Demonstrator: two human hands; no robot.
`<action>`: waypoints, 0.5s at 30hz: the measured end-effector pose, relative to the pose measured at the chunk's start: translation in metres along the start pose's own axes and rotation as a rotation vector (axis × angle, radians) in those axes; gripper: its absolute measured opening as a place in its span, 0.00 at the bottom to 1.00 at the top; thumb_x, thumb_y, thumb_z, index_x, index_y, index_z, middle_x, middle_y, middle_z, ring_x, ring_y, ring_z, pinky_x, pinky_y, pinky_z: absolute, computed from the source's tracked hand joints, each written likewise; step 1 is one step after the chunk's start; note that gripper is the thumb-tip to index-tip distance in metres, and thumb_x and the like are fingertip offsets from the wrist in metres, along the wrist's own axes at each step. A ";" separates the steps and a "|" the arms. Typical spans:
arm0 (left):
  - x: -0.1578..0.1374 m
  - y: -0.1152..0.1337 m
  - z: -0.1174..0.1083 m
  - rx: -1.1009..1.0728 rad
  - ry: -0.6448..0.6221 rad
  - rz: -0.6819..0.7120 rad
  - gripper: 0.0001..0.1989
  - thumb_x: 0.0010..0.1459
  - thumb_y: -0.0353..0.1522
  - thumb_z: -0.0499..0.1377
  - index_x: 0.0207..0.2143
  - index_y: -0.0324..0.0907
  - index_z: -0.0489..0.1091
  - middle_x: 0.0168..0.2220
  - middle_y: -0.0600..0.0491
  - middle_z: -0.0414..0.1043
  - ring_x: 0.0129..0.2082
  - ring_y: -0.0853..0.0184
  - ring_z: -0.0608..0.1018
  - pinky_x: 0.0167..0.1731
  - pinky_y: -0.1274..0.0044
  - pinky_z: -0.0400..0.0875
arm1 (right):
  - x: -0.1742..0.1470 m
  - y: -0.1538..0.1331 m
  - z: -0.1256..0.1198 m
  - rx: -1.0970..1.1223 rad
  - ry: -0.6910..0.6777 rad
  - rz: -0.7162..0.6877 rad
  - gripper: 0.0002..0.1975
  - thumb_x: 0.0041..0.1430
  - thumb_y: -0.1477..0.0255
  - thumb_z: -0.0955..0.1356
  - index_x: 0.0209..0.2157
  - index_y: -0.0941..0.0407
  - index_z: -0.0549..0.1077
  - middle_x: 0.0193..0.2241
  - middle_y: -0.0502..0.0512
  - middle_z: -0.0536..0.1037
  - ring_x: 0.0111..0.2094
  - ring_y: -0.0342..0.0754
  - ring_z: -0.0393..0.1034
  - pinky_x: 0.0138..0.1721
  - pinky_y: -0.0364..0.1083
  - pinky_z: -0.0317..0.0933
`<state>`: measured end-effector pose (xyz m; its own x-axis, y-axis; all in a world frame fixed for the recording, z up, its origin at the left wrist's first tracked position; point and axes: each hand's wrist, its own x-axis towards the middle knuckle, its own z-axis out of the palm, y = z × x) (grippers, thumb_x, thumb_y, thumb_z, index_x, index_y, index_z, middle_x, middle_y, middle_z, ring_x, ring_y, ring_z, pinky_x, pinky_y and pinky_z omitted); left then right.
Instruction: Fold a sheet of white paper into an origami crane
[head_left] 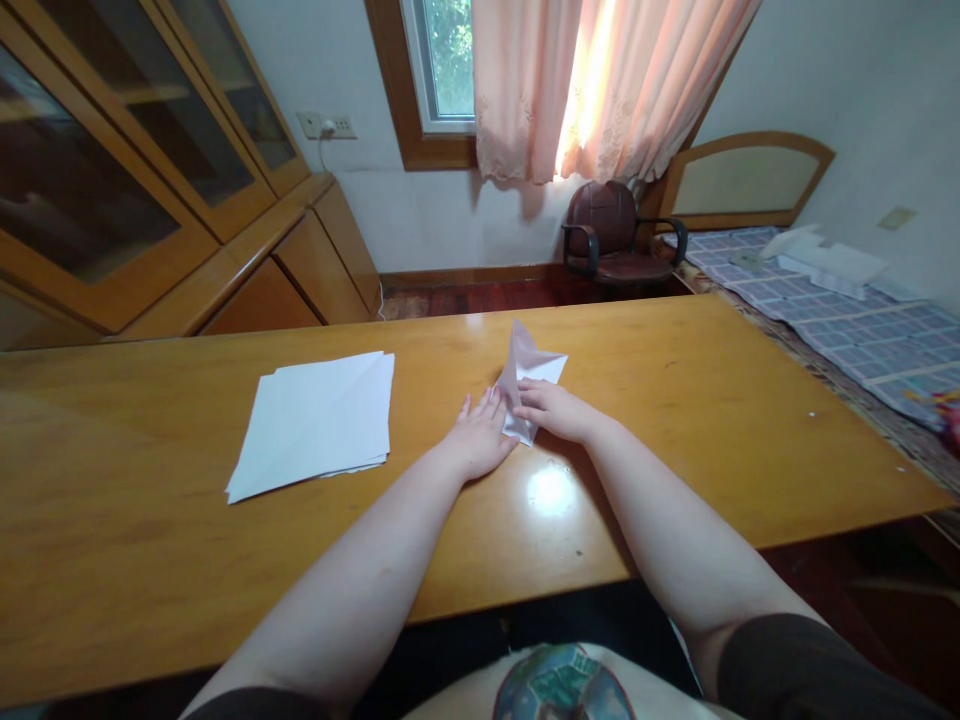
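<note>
A partly folded sheet of white paper rests on the wooden table, with one pointed flap standing upright and another corner pointing right. My left hand lies flat at the paper's left edge, fingers stretched out and thumb near its lower corner. Coming from the right, my right hand reaches over the paper, its fingers extended against the inner side of the raised flap. Its thumb and fingertips are partly hidden by the paper.
On the wooden table, a stack of white paper sheets lies left of my hands. Beyond the table are a brown armchair, a bed at the right and a glass-door cabinet at the left.
</note>
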<state>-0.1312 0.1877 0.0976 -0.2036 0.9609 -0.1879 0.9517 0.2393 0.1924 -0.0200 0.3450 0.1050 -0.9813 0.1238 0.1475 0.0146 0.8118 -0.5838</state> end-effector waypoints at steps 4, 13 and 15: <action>0.000 -0.002 -0.004 -0.002 -0.014 -0.001 0.35 0.61 0.44 0.43 0.65 0.36 0.40 0.67 0.44 0.34 0.66 0.58 0.41 0.62 0.56 0.36 | -0.001 -0.003 -0.003 0.075 -0.007 -0.033 0.14 0.61 0.66 0.62 0.40 0.57 0.77 0.47 0.59 0.75 0.47 0.50 0.67 0.51 0.48 0.57; 0.005 -0.013 -0.004 -0.059 0.078 -0.015 0.32 0.61 0.42 0.45 0.65 0.42 0.43 0.67 0.45 0.38 0.66 0.56 0.44 0.60 0.53 0.36 | 0.002 0.000 0.006 0.288 0.004 0.212 0.14 0.59 0.66 0.64 0.36 0.59 0.77 0.32 0.54 0.77 0.33 0.44 0.68 0.36 0.42 0.60; 0.005 -0.012 -0.004 -0.053 0.073 -0.017 0.32 0.61 0.42 0.45 0.65 0.42 0.43 0.67 0.45 0.39 0.66 0.56 0.44 0.60 0.53 0.36 | 0.003 0.001 0.008 0.286 0.017 0.231 0.12 0.59 0.69 0.63 0.35 0.59 0.77 0.32 0.53 0.77 0.32 0.44 0.68 0.36 0.42 0.60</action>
<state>-0.1443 0.1899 0.0982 -0.2378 0.9637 -0.1211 0.9349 0.2609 0.2407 -0.0244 0.3423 0.0986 -0.9550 0.2967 -0.0022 0.1786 0.5689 -0.8028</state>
